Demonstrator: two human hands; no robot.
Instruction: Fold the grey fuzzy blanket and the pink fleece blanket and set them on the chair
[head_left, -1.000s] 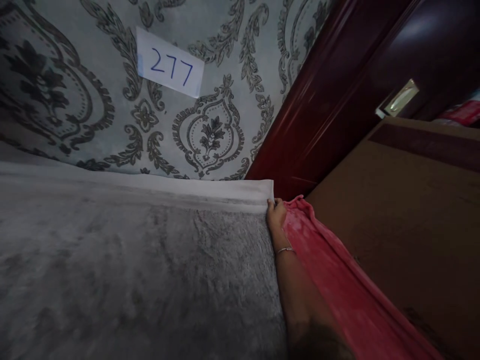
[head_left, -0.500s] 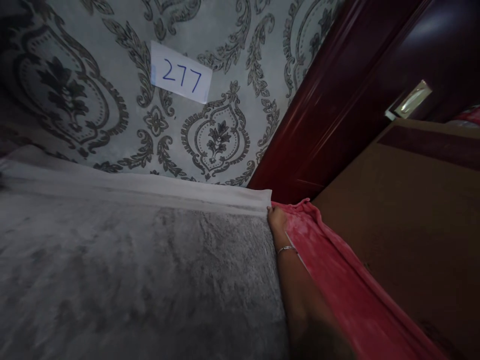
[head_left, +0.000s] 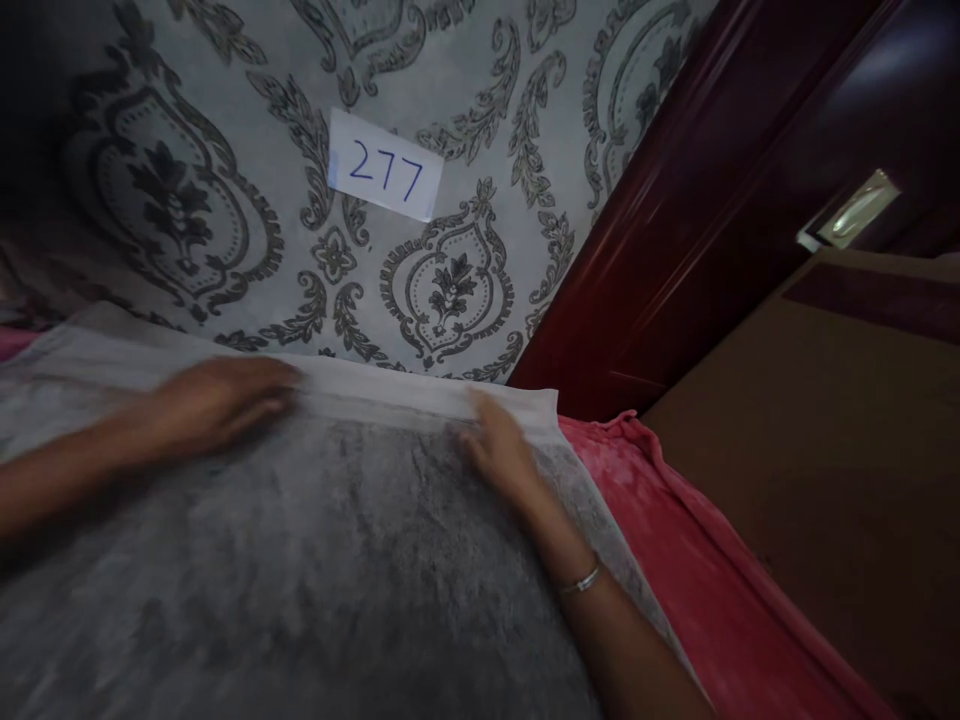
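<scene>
A grey plush blanket [head_left: 360, 560] with a white border [head_left: 375, 390] along its far edge lies spread in front of me. My left hand [head_left: 225, 400], smeared by motion, is over the border left of centre, its fingers stretched out to the right. Over the border's right part is my right hand [head_left: 499, 445], thumb and forefinger apart and nothing between them. A bracelet circles that wrist. Whether either hand touches the fabric, I cannot tell. Beyond the blanket's right edge shows a red plush cloth [head_left: 675, 550], partly covered by the grey one.
A patterned wallpapered wall [head_left: 330, 310] rises behind the border, with a paper card [head_left: 386, 165] reading 277 on it. At right stand a dark red wooden door or panel [head_left: 720, 180] with a metal handle plate [head_left: 859, 210] and a large brown board [head_left: 810, 430].
My right hand has left the blanket's far right corner and moved left along the border, its fingers now apart. My left hand has come into view from the left.
</scene>
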